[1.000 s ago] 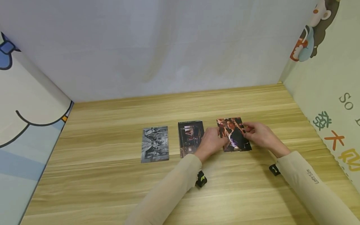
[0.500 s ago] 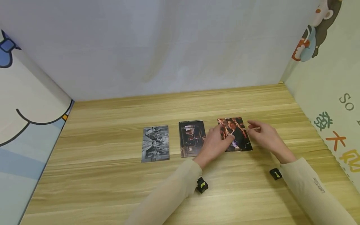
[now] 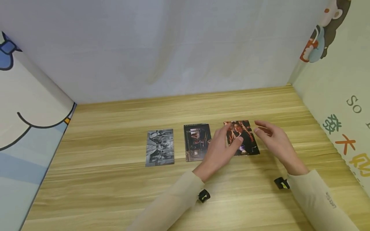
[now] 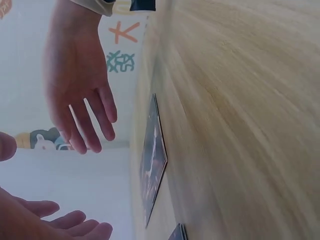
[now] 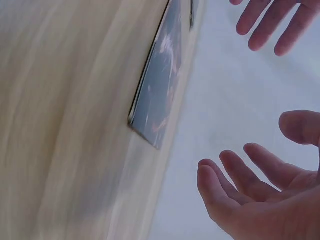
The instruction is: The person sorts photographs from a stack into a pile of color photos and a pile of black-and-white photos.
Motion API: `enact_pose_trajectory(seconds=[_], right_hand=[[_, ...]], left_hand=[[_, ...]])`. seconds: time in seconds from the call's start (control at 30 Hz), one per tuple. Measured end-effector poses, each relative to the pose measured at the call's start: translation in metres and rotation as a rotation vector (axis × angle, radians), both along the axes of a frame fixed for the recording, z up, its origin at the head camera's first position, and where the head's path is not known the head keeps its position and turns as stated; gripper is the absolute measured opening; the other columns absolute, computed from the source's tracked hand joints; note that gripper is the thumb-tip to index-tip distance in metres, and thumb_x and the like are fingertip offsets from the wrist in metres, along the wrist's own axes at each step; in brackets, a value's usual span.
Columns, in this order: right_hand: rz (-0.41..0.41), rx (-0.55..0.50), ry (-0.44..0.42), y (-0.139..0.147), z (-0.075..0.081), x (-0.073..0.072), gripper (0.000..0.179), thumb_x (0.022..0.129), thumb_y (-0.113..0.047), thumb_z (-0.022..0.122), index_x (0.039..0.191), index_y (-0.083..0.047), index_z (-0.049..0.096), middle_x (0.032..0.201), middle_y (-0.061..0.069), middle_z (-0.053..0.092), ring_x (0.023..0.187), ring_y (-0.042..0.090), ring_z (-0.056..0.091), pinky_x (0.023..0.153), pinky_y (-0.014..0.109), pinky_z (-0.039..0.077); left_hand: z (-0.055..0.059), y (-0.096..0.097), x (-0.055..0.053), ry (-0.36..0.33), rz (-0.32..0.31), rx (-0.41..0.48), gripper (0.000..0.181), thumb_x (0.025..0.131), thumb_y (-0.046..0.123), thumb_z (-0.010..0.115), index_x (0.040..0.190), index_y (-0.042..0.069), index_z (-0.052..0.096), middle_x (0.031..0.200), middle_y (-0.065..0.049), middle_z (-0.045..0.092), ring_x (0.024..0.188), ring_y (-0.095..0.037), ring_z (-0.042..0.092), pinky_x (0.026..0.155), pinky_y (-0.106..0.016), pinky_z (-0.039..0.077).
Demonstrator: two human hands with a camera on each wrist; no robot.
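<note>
Wood-grained counter (image 3: 95, 192) beneath, left hand (image 3: 219, 149) and right hand (image 3: 276, 141) hang empty, fingers loose; a low sweep could skew the portrait card (image 3: 249, 141).

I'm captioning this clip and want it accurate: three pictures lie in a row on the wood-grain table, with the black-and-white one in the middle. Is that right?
Not quite: the head view shows the black-and-white picture at the row's left end; a dark colour picture is in the middle. The rest holds.

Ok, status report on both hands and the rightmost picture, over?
Left grip, right grip: open, holding nothing. Rightmost picture: flat on table. Head view: left grip partly hides it.
</note>
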State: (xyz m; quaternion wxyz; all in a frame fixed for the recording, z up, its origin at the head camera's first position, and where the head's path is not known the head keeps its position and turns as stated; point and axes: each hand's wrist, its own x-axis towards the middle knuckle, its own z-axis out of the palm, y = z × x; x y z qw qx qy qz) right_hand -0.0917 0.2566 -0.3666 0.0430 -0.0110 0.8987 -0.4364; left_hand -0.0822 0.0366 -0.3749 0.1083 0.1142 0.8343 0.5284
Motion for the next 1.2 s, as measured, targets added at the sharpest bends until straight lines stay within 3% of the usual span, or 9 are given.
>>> enact_pose_trajectory(seconds=[0.13,0.3,0.37,0.6,0.8,0.87,0.93,1.03,1.2], right_hand=[[-0.017,-0.036,0.041,-0.007,0.0,0.004,0.055,0.11,-0.033,0.05,0.152,0.002,0.047,0.148,0.032,0.051,0.131,0.053,0.052,0.105,0.067,0.044],[-0.035,-0.082,0.072,-0.018,-0.002,0.008,0.055,0.109,-0.036,0.052,0.151,0.001,0.05,0.143,0.028,0.057,0.127,0.043,0.058,0.099,0.024,0.051],[-0.039,-0.092,0.075,-0.022,-0.002,0.01,0.056,0.109,-0.038,0.052,0.151,0.0,0.05,0.144,0.026,0.057,0.126,0.041,0.059,0.095,0.016,0.049],[0.007,-0.109,0.104,-0.035,-0.003,0.013,0.055,0.11,-0.034,0.051,0.154,-0.002,0.047,0.15,0.027,0.051,0.132,0.047,0.054,0.109,0.06,0.044],[0.041,-0.097,0.108,-0.048,-0.004,0.014,0.054,0.109,-0.032,0.052,0.156,-0.007,0.046,0.153,0.022,0.05,0.121,0.042,0.062,0.087,0.033,0.056],[0.045,-0.095,0.114,-0.052,-0.004,0.014,0.054,0.109,-0.033,0.053,0.156,-0.008,0.047,0.152,0.022,0.051,0.121,0.043,0.062,0.087,0.036,0.057],[0.053,-0.09,0.12,-0.055,-0.006,0.013,0.055,0.108,-0.034,0.054,0.156,-0.007,0.047,0.153,0.022,0.05,0.123,0.045,0.059,0.094,0.048,0.056],[0.074,-0.082,0.14,-0.06,-0.008,0.012,0.056,0.107,-0.034,0.056,0.155,-0.006,0.047,0.157,0.021,0.045,0.136,0.047,0.049,0.109,0.062,0.044],[0.109,0.003,0.171,-0.065,-0.011,0.01,0.059,0.106,-0.039,0.056,0.155,-0.008,0.048,0.162,0.018,0.04,0.146,0.042,0.039,0.115,0.064,0.035]], left_hand=[[0.0,-0.008,0.004,0.061,-0.034,-0.013,0.078,0.1,0.06,0.049,0.165,0.021,0.027,0.169,-0.003,0.027,0.15,-0.031,0.034,0.118,-0.06,0.033],[0.002,-0.018,0.007,0.104,-0.063,-0.04,0.085,0.099,0.063,0.048,0.167,0.02,0.02,0.173,0.002,0.014,0.155,-0.029,0.024,0.122,-0.059,0.026],[0.003,-0.022,0.007,0.117,-0.07,-0.054,0.087,0.099,0.063,0.048,0.167,0.019,0.018,0.173,0.003,0.01,0.156,-0.027,0.02,0.122,-0.059,0.024],[0.005,-0.037,0.009,0.174,-0.076,-0.081,0.088,0.099,0.063,0.049,0.167,0.016,0.018,0.174,0.002,0.003,0.159,-0.022,0.004,0.123,-0.061,0.018],[0.005,-0.054,0.009,0.227,-0.063,-0.153,0.088,0.1,0.06,0.051,0.166,0.009,0.022,0.174,-0.003,0.001,0.159,-0.025,0.0,0.124,-0.062,0.014],[0.004,-0.06,0.009,0.23,-0.054,-0.167,0.087,0.101,0.059,0.052,0.165,0.009,0.023,0.174,-0.003,0.001,0.159,-0.025,-0.001,0.124,-0.061,0.014],[0.004,-0.065,0.009,0.226,-0.042,-0.179,0.087,0.101,0.06,0.052,0.165,0.009,0.023,0.174,-0.002,0.0,0.159,-0.024,-0.002,0.125,-0.061,0.014],[0.002,-0.073,0.008,0.226,-0.022,-0.205,0.087,0.101,0.06,0.052,0.166,0.01,0.023,0.174,-0.002,0.001,0.159,-0.023,-0.002,0.125,-0.06,0.014],[-0.002,-0.085,0.007,0.23,0.005,-0.254,0.088,0.099,0.059,0.053,0.165,0.009,0.024,0.174,-0.005,0.001,0.159,-0.028,-0.001,0.124,-0.063,0.013]])
